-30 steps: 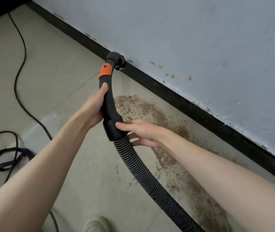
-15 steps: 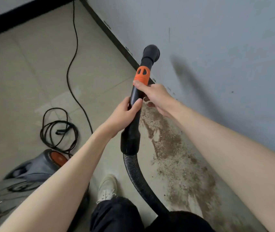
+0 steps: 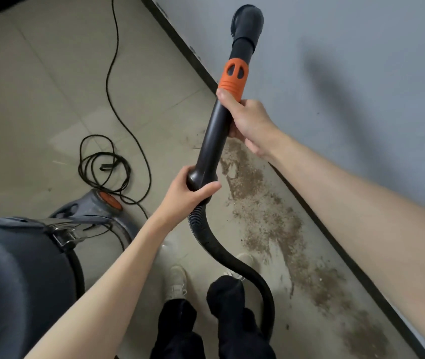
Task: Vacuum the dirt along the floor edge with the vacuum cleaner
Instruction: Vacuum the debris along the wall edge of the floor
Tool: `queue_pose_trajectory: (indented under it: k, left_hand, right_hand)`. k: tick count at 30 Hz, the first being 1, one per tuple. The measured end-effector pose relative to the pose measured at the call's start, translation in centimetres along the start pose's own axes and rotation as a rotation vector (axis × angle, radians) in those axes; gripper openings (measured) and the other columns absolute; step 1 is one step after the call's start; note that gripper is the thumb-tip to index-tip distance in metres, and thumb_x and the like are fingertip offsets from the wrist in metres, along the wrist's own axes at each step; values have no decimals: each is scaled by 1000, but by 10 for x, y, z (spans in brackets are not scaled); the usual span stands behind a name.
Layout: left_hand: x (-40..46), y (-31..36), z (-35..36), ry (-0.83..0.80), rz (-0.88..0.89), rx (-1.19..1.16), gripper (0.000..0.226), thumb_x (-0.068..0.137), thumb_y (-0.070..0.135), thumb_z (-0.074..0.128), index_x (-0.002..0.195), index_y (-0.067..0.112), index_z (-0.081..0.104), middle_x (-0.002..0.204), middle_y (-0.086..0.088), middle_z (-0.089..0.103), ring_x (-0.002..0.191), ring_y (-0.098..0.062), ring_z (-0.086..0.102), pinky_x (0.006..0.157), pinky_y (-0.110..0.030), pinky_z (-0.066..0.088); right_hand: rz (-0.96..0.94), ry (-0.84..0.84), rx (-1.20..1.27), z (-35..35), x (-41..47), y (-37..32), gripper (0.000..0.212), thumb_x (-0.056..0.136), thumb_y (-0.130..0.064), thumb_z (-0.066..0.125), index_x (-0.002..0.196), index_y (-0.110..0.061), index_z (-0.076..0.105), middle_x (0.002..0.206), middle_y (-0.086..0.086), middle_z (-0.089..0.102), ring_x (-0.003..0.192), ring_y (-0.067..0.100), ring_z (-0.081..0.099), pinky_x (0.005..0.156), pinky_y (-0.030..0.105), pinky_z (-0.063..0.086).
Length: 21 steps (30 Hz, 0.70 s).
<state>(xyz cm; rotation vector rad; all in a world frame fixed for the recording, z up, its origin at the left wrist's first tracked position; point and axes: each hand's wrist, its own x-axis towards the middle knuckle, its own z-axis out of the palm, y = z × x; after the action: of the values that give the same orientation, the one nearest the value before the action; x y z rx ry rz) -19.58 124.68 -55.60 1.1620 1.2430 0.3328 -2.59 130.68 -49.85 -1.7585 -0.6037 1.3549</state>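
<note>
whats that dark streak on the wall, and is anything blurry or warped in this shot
Head view: the dark streak on the wall is a soft shadow, seemingly cast by the vacuum wand that the right hand and left hand hold; the wide-angle lens bows the baseboard, and the dirt by the shoes smears with motion blur.

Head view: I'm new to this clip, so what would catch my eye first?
The black vacuum wand with its orange collar rises up the middle, gripped by the left hand low and the right hand high. Brown dirt trails along the floor beside the black baseboard, with the nozzle raised against the wall.
</note>
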Motion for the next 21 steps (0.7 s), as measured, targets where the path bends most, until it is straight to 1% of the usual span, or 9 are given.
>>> queue_pose_trajectory:
  k: [2, 4, 6, 9, 11, 12, 14, 18, 21]
  left_hand:
    - [-11, -9, -5, -36, 7, 59, 44, 73, 29, 80, 108, 24, 53, 94, 10, 63, 79, 2, 62, 64, -8, 46]
    - [-21, -19, -13, -76, 14, 198, 45, 76, 24, 79, 111, 22, 50, 95, 14, 59, 85, 0, 57, 65, -9, 42]
    - [-30, -25, -21, -86, 38, 306, 43, 79, 21, 76, 112, 22, 49, 96, 16, 57, 88, -3, 55, 68, -12, 40]
    - [-39, -23, -29, -55, 75, 430, 46, 81, 18, 73, 120, 16, 48, 101, 8, 57, 92, -10, 53, 69, -18, 39]
    - [-43, -20, -34, -44, 97, 488, 46, 82, 15, 71, 120, 12, 46, 103, 4, 55, 92, -14, 53, 72, -23, 39]
    - [-45, -18, -36, -45, 106, 512, 45, 82, 14, 71, 119, 12, 46, 102, 4, 55, 92, -15, 52, 73, -24, 39]
    - [-49, -15, -41, -40, 124, 563, 45, 82, 14, 71, 119, 12, 46, 101, 4, 54, 91, -15, 52, 73, -25, 38]
    - [-55, -13, -53, -29, 135, 639, 46, 82, 13, 71, 120, 12, 46, 99, 4, 52, 89, -15, 50, 74, -27, 38]
    - [-63, -14, -57, -43, 122, 641, 45, 81, 11, 71, 119, 12, 46, 98, 3, 54, 89, -16, 52, 73, -27, 39]
  right_hand:
    - [29, 44, 101, -5, -12, 2, 28, 95, -35, 61, 83, -11, 57, 83, 5, 57, 82, 19, 59, 82, 37, 55]
    - [52, 84, 173, -8, -24, 5, 28, 96, -34, 61, 87, -7, 56, 89, 7, 59, 89, 21, 61, 92, 42, 54]
    - [65, 118, 215, -10, -36, 10, 29, 96, -34, 60, 89, -6, 54, 92, 9, 59, 92, 23, 61, 96, 45, 53]
    - [97, 132, 262, -6, -54, 15, 30, 97, -38, 57, 92, -8, 51, 96, 9, 61, 96, 23, 63, 99, 46, 51]
    - [136, 153, 312, -4, -64, 18, 33, 97, -42, 54, 93, -10, 50, 108, 13, 64, 108, 28, 62, 103, 47, 47]
    - [149, 154, 342, -4, -68, 20, 34, 98, -44, 53, 94, -10, 50, 116, 17, 64, 113, 31, 61, 103, 48, 47]
    - [146, 138, 396, -4, -76, 22, 32, 98, -42, 53, 97, -9, 50, 120, 21, 63, 110, 33, 63, 99, 50, 49]
    - [115, 57, 456, -7, -93, 31, 20, 98, -25, 58, 103, -7, 51, 106, 17, 61, 102, 31, 64, 91, 48, 55]
    - [142, 28, 460, -9, -105, 35, 21, 98, -25, 59, 106, -7, 52, 105, 16, 62, 101, 31, 65, 76, 41, 59]
